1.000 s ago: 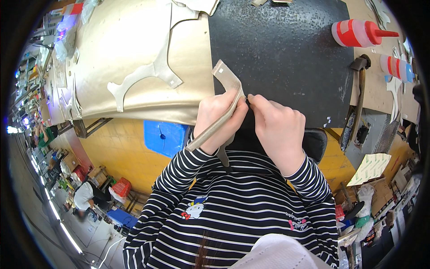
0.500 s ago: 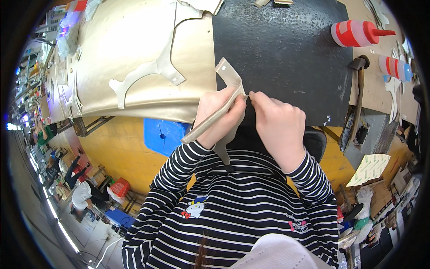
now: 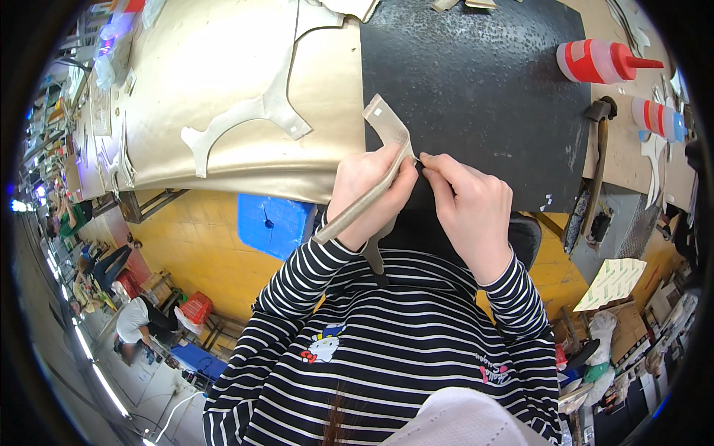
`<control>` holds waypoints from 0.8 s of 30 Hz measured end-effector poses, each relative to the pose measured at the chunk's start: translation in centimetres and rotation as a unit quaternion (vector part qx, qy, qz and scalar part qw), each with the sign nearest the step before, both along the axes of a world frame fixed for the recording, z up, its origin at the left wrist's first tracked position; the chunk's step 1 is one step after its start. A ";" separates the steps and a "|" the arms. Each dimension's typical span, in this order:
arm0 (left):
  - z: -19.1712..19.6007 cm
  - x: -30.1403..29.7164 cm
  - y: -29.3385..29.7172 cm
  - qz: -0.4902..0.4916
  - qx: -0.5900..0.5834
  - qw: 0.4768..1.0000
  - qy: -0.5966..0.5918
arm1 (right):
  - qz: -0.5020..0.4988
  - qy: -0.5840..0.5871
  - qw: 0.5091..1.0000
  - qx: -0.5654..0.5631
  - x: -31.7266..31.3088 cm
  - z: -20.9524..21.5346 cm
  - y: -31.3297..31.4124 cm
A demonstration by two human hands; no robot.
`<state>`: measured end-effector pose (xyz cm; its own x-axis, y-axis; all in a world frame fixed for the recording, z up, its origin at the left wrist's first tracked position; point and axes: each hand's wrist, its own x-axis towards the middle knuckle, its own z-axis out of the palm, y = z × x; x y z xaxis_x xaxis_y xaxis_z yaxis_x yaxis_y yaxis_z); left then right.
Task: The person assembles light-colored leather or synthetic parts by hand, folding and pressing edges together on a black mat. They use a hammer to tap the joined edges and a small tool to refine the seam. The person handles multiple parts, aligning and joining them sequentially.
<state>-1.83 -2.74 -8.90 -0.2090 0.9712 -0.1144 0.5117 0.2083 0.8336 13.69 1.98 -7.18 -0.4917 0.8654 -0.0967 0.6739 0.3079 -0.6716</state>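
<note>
My left hand (image 3: 372, 192) is closed round a curved strip of pale gold-beige leather (image 3: 388, 125), holding it above the near edge of the worktable. One end of the strip points away from me with a small white mark on it, and other parts hang down past my wrist. Just to the right, my right hand (image 3: 470, 199) pinches thumb and forefinger together close to the strip's edge. A tiny pale thing seems to be between those fingertips, too small to name. A similar branched leather piece (image 3: 253, 109) lies flat on the gold sheet to the left.
A gold sheet (image 3: 216, 59) covers the table's left side, beside a black mat (image 3: 476, 89). To the right are a red-nozzled squeeze bottle (image 3: 595, 61), a hammer (image 3: 598, 149) and a smaller bottle (image 3: 657, 119). A blue stool (image 3: 274, 223) stands below the table. Other people work far left.
My right hand has drawn slightly away from the strip, its pinch still closed. My left hand and the strip have shifted a little to the right in the picture.
</note>
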 end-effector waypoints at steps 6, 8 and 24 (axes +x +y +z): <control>-0.2 0.3 -0.1 -0.003 0.009 0.999 0.030 | -0.001 -0.039 0.999 0.020 -0.5 0.1 -0.3; -0.3 0.3 -0.1 -0.006 0.008 0.999 0.041 | -0.004 -0.061 0.998 0.024 -0.9 0.3 -0.5; 0.4 -0.3 0.2 0.003 -0.058 0.998 -0.038 | 0.046 -0.169 0.983 0.049 -2.3 1.5 -0.6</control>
<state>-2.10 -2.55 -8.49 -0.2019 0.9492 -0.2415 0.4467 0.3087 0.8398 11.39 1.33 -5.64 -0.5230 0.8319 -0.1855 0.8194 0.4308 -0.3781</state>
